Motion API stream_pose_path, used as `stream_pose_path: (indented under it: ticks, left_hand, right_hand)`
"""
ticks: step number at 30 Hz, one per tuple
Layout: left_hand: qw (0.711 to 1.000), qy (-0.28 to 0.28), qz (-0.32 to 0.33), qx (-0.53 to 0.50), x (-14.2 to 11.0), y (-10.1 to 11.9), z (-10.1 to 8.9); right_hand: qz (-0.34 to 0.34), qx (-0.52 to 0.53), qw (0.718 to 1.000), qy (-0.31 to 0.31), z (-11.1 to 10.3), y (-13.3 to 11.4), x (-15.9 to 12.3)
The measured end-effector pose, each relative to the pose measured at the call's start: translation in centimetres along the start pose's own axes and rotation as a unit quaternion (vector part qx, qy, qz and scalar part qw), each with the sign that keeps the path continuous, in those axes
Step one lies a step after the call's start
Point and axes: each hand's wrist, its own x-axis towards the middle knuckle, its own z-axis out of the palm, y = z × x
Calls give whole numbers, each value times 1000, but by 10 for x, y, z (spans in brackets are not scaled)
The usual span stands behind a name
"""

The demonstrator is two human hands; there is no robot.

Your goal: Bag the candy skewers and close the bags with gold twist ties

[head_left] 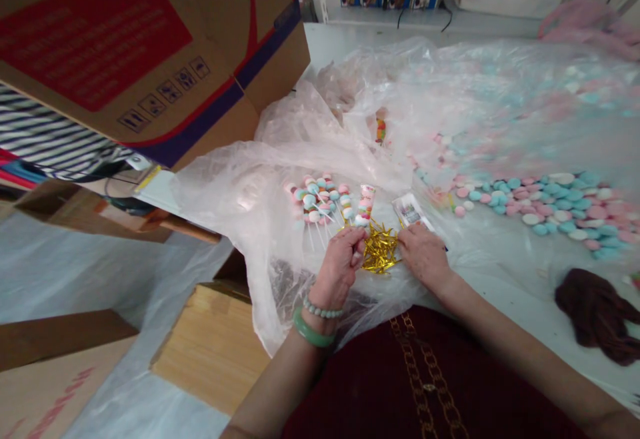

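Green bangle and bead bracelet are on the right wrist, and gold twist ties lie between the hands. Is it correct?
No: the green bangle and bead bracelet are on the wrist of the left hand, as the head view shows; the gold twist ties lie between that hand and the right hand.

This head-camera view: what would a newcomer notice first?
Pastel pink and blue round candies spread in a long band on the right catch the eye first. At centre, shiny gold twist ties lie between the left hand and right hand, beside a bunch of candy sticks.
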Motion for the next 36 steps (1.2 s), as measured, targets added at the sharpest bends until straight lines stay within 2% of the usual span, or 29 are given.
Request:
stream_pose_path:
  ticks: [3, 5, 7, 9, 11, 12, 14, 16, 17, 18, 19, 21, 23, 25, 27, 29, 33, 36]
  left_hand:
    - [1000, -10, -13, -14, 2, -3, -2]
    - [1000, -11, -6, -8, 2, -4, -3]
    - [1000, -12, -6, -2, 2, -6, -3]
    - [1000, -11, -13, 0, 3, -8, 1]
    - [1000, -7, -22, -2, 3, -11, 5]
    - [1000, -6, -26, -3, 3, -12, 8]
    - [999, -4, -35, -8, 3, -13, 12]
    - [999, 1, -49, -14, 4, -13, 14]
    - [998, 3, -54, -17, 4, -12, 14]
    - [998, 6, -55, -19, 4, -10, 13]
    - [998, 8, -54, -22, 5, -8, 12]
    - [999, 12, -43, -23, 5, -2, 8]
    - [999, 17, -25, -15, 5, 3, 4]
    - [1000, 18, -7, -3, 4, 6, 1]
    - [1000, 16, -2, 3, 3, 5, -1]
    - [1000, 19, -5, 2, 3, 3, -2]
    - [999, 33, -10, -8, 3, -2, -6]
    - [999, 23, -15, -26, 4, -3, -9]
  right_hand:
    - [54, 122, 991, -2, -5, 5, 3]
    - [97, 248, 964, -1, -8, 10, 6]
    - [131, 390, 912, -9, -12, 11, 8]
    - [148, 524, 838, -33, -16, 8, 10]
    - [156, 621, 766, -49, -19, 4, 10]
    - [159, 652, 739, -51, -20, 2, 9]
    - [172, 687, 704, -42, -21, 1, 9]
    - [182, 702, 687, -44, -18, 4, 9]
    - [184, 702, 687, -47, -17, 7, 10]
    - [185, 689, 700, -47, -15, 10, 10]
    - [185, 659, 728, -39, -14, 13, 10]
    - [172, 538, 825, 4, -12, 18, 12]
    - [127, 374, 918, 39, -12, 18, 12]
    - [56, 246, 967, 31, -12, 11, 12]
    - [-6, 171, 985, 8, -11, -1, 11]
    - [-33, 113, 993, 4, -9, -13, 11]
    - [-1, 19, 1000, 9, 0, -22, 19]
    - [-11, 1, 1000, -15, 4, -19, 27]
